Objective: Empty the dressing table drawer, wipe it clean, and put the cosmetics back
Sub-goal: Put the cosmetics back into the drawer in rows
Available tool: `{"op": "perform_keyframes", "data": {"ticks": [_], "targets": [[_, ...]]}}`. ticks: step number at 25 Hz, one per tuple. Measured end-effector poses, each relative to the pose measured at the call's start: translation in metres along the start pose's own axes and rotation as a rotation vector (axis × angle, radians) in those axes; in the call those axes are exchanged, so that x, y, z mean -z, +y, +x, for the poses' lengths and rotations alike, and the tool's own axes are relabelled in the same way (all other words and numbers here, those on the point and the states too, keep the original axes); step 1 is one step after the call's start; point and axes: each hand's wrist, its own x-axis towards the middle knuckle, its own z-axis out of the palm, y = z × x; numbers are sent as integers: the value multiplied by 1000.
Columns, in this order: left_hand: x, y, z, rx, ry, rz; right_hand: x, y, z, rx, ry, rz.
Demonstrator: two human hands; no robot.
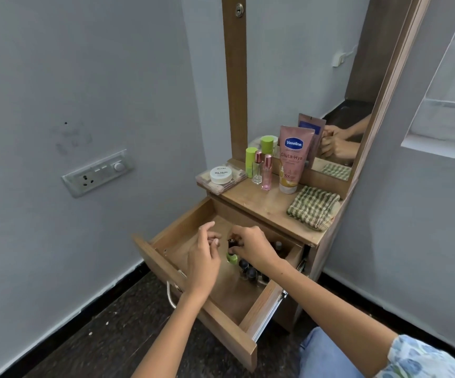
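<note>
Our right hand (250, 245) has its fingers (237, 251) pinched around a small dark-capped bottle (231, 243) in the middle of the open drawer (166, 233). A green nail polish bottle (232, 258) sits just below it, touching or nearly so; we can't tell if the same fingers also hold it. Our left hand (203, 257) hovers just beside it over the drawer, fingers loosely curled, holding nothing.

A cluster of dark-capped little bottles (250, 271) stands near the drawer's right wall, with one more (278, 245) at the back right corner. The rest of the drawer floor is bare wood.

On the table (264, 205) above: a clear case with a white jar (220, 175) on it, two green containers (250, 160), two pink-capped perfume bottles (266, 173), a Vaseline tube (293, 159) and a folded checked cloth (313, 207).

Status, our read: either emptying is mid-way or the put-back has begun with the small bottles; one frame can't settle which. The cloth lies folded and apart from the drawer. Either way the table items remain outside the drawer, so a good part is left.
</note>
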Motion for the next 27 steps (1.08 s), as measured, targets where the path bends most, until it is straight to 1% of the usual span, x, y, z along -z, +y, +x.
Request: {"op": "perform_keyframes", "data": {"ticks": [5,8,13,16,18,21,25,27], "targets": [[-1,1,1,-21,-68,99,-7,-5,-8,-20,-37,-265],[-2,0,1,-15,-81,130,-9,-9,-9,-30,-45,-347],[-2,-2,1,4,-93,143,-7,-11,-11,-44,-38,-323],[-3,-2,1,-10,-82,132,5,-8,-15,-62,-18,-260],[-4,-1,2,-15,-74,118,19,-4,-19,-31,41,-213],[-8,8,9,-51,-89,113,45,5,-25,16,212,-165],[-24,48,48,-179,-82,107,71,24,-20,-19,415,-142],[-39,70,83,-254,-54,193,82,32,-15,-45,483,-132]]}}
